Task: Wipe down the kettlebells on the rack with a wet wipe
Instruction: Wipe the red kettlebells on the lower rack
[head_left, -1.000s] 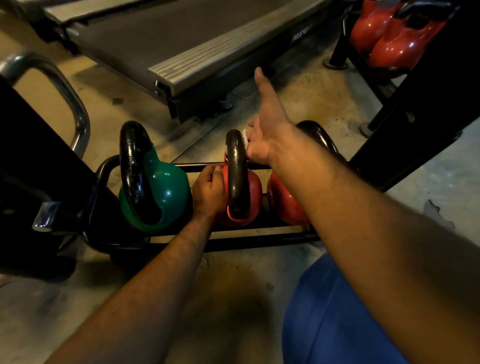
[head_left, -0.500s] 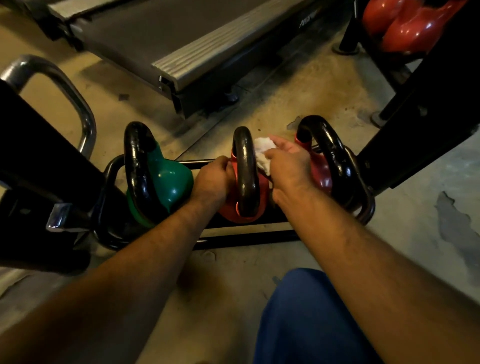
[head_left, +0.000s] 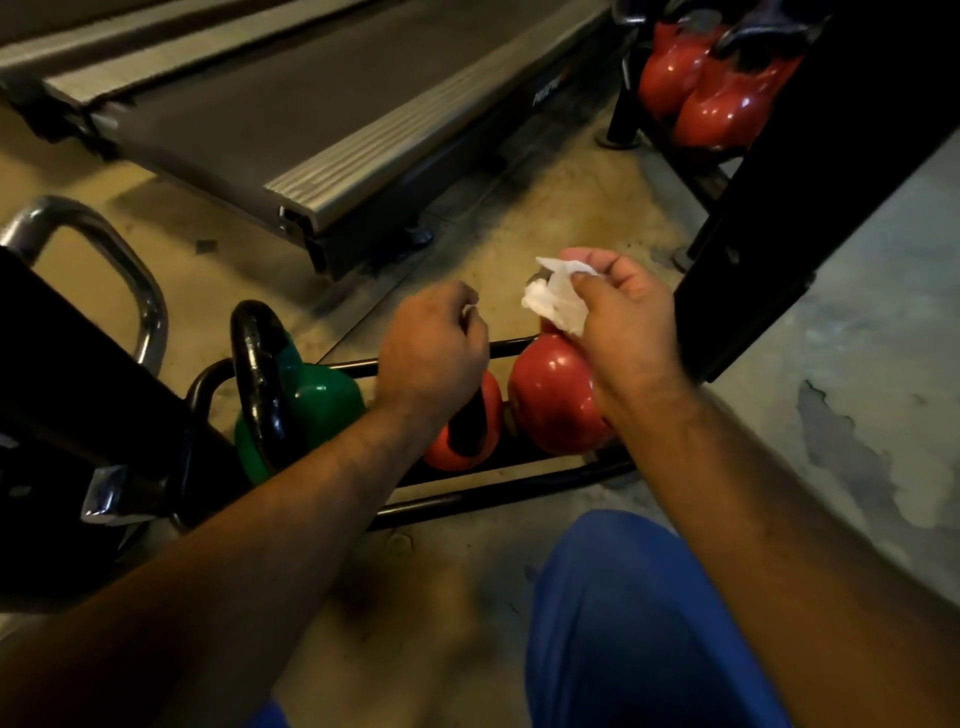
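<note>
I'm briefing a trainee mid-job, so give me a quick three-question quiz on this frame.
1. True or false: the right hand holds the wet wipe.
2. What colour is the leftmost kettlebell on the floor rack? A blue, B green, C yellow.
3. Fill in: the left hand is over the middle ____ kettlebell.

Key: 1 true; 2 B; 3 red.

Glossy red kettlebells (head_left: 553, 395) and a glossy green one (head_left: 317, 400) sit above rough, stained concrete floor (head_left: 857, 364).
</note>
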